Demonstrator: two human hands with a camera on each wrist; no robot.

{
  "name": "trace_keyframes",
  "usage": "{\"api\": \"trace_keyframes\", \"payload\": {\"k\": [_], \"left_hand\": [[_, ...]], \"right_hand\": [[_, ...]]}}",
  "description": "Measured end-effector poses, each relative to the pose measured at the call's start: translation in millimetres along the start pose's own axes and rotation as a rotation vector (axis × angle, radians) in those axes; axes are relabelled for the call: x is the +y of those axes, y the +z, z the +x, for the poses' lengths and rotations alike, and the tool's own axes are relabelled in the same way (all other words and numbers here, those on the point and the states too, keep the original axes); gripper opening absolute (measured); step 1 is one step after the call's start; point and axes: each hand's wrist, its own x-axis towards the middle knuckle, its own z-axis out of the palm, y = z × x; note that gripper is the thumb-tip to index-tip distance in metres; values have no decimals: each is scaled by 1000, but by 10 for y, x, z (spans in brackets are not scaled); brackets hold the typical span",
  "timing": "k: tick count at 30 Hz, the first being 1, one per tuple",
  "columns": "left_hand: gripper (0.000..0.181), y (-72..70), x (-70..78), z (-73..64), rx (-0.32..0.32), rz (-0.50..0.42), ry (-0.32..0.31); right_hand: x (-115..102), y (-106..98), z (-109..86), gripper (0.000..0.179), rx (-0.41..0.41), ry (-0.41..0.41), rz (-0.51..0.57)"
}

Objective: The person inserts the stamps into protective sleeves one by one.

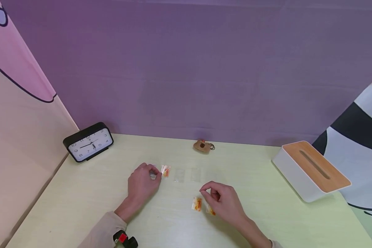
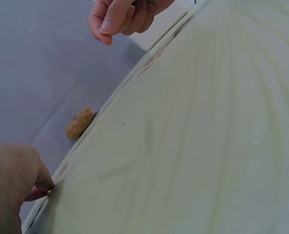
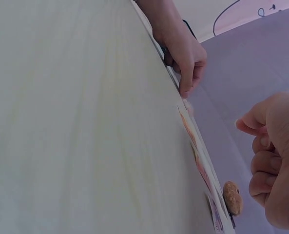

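Note:
My left hand (image 1: pixel 142 184) is low at the table, thumb and forefinger pinching a small clear packet (image 1: pixel 153 175) that shows between them. Right beside its fingertips lies an orange-and-white packet (image 1: pixel 165 171). Two flat transparent packets (image 1: pixel 179 175) continue that row to the right. My right hand (image 1: pixel 224 203) hovers above the table with thumb and forefinger tips together and the other fingers curled; nothing shows in its grasp. Under and beside it lie an orange-printed packet (image 1: pixel 197 204) and another orange one (image 1: pixel 210 209), partly hidden by the hand.
A brown plush animal-head charm (image 1: pixel 202 146) lies at the table's back edge. A black-framed clock (image 1: pixel 90 143) stands at the back left, and a white tissue box (image 1: pixel 310 172) with a wooden lid at the right. Purple cloth (image 1: pixel 186 69) hangs behind the table (image 1: pixel 161 220).

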Motion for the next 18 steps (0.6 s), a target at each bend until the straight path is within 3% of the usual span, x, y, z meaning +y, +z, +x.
{"api": "trace_keyframes", "payload": {"k": [11,18], "left_hand": [[7,4,4,7,0,2,-8],[5,-5,-19,-10,-4,-81,-1]], "right_hand": [[12,6,6,18,1,0,2],[16,2,6,18,-3,4,2]]}}
